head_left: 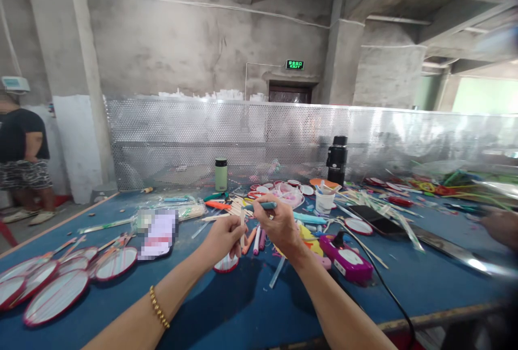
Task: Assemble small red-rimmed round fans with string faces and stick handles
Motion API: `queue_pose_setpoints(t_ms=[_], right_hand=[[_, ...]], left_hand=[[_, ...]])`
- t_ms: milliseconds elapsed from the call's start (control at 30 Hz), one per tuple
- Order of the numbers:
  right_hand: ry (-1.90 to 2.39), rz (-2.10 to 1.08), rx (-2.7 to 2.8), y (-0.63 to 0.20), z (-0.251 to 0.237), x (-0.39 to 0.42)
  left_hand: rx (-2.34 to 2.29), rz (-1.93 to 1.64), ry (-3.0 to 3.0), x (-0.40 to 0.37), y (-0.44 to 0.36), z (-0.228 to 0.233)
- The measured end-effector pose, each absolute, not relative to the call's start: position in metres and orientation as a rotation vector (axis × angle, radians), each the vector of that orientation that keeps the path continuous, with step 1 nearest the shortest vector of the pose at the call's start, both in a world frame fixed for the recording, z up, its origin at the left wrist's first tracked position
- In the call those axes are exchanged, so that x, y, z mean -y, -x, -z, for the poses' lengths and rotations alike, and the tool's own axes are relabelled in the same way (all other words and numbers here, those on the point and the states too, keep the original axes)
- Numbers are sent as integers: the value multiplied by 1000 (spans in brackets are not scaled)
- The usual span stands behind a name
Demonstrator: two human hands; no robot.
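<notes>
— Both hands busy?
— Yes. Left hand [223, 238] is closed around a pale stick [243, 226], upright over the blue tabletop [226, 307]; right hand [279, 226] pinches a teal marker [262, 206] just beside it.
— Around them?
— Loose markers [256, 239] just beyond, purple glue gun [347, 260] to the right, red-rimmed fans [56, 296] well left, green bottle [220, 174] behind.

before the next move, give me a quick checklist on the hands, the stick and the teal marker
1. Left hand grips the wooden stick upright: ok.
2. Right hand holds the teal marker, lying roughly level: ok.
3. Marker tip touching the stick: cannot tell.
4. Small red-rimmed fan under the left hand joined to the stick: cannot tell.
5. Purple device and its black cable clear of the right forearm: ok, though close.
6. Blue table bare in front of the hands: ok.
</notes>
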State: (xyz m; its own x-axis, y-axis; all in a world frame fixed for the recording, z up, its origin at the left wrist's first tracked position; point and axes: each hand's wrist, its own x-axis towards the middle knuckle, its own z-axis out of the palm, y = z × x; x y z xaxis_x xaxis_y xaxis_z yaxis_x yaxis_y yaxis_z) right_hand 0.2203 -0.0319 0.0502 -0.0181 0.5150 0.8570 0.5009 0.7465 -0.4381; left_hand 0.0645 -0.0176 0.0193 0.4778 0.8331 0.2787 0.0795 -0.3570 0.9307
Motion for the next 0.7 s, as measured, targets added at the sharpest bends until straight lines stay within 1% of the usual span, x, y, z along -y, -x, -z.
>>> queue_pose_setpoints(t_ms=[700], right_hand=[[830, 27, 1631, -220, -51, 33]], left_hand=[[-776, -989, -1752, 19, -65, -19]])
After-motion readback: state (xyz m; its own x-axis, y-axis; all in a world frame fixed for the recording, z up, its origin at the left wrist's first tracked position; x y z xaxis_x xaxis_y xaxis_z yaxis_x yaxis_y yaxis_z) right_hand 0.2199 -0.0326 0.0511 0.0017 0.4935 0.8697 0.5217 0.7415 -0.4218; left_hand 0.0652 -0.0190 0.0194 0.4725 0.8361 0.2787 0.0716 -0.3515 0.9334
